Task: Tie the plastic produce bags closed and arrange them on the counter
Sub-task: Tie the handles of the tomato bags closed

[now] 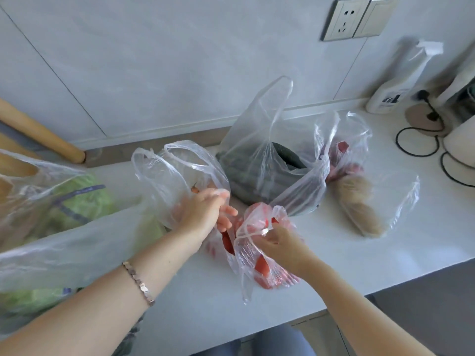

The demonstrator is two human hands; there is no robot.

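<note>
A clear plastic bag of carrots (262,268) lies on the white counter (385,255) in front of me. My left hand (203,214) pinches one handle of that bag near its left side. My right hand (280,242) grips the other handle, bunched at the bag's top. Behind it stands an open bag of cucumbers (259,173). To the right lies an open bag with pale brown roots and red pieces (357,201). At the left, a large bag of green leafy cabbage (64,209) rests on the counter.
A white spray bottle (401,80) stands at the back right beside a black cord (416,140) and a white appliance (460,145). A wall socket (344,19) is above. Wooden handles (41,134) lean at the back left. The counter's front edge runs lower right.
</note>
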